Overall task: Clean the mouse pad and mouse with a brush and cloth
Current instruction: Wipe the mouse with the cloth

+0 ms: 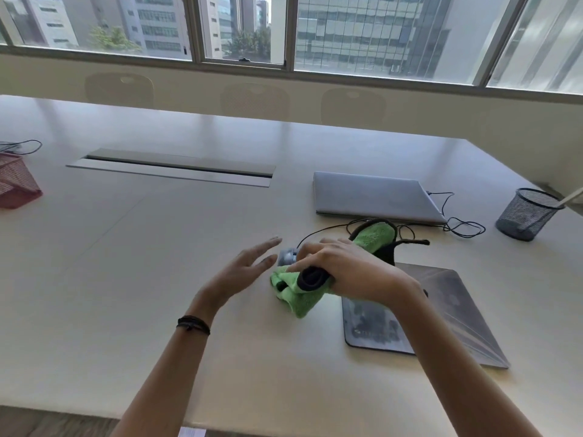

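Note:
My right hand (344,268) is closed around a green cloth with black edging (295,290), pressing it over a grey mouse (286,257) of which only the left end shows. The cloth's other end (373,236) sticks up behind the hand. The mouse's black cable (325,230) runs back toward the laptop. My left hand (249,263) hovers just left of the mouse, fingers spread and flat, holding nothing. The grey mouse pad (454,313) lies to the right, partly under my right forearm. No brush is in sight.
A closed silver laptop (372,197) lies behind the mouse with black cable loops (463,227) beside it. A black mesh pen cup (527,214) stands far right, a red mesh basket (15,184) far left, a cable slot (172,170) mid-table.

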Demonstrator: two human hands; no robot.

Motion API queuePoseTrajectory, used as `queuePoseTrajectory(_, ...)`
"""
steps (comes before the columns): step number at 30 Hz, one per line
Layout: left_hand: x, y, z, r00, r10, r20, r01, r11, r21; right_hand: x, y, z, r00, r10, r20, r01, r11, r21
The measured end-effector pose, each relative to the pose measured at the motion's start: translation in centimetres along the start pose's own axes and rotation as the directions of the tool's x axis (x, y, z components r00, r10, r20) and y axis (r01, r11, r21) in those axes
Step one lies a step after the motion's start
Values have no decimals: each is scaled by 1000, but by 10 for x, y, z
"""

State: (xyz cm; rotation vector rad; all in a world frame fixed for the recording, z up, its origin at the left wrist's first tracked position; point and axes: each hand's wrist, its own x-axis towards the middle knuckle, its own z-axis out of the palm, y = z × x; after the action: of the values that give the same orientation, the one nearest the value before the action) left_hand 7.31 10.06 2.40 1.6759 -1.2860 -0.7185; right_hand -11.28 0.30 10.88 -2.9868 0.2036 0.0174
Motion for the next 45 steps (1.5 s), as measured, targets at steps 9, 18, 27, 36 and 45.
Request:
queuePoseTrajectory(9, 9, -8, 4, 995, 27, 94, -12, 988, -152, 21, 38, -3, 948, 211, -239, -76, 877, 475)
queuePoseTrajectory(18, 9, -13, 8, 983, -19, 184, 4, 997, 83, 49, 50, -1, 817, 557, -150, -425, 757, 496)
queuePoseTrajectory(27, 9, -14, 6, 977, -30, 212, 6, 994, 113, 56, 51, 9, 798, 587, 134, -584, 701, 409)
queuePoseTrajectory(36, 11, -14, 7, 974, -5, 225, -16, 996, 93, 23, 28, 7, 869, 492, 62, -488, 827, 279)
queuePoseTrajectory(45, 11, -16, 5, 977, -36, 212, 8, 991, 134, 0, 26, -11, 881, 371, 294, -463, 808, 365)
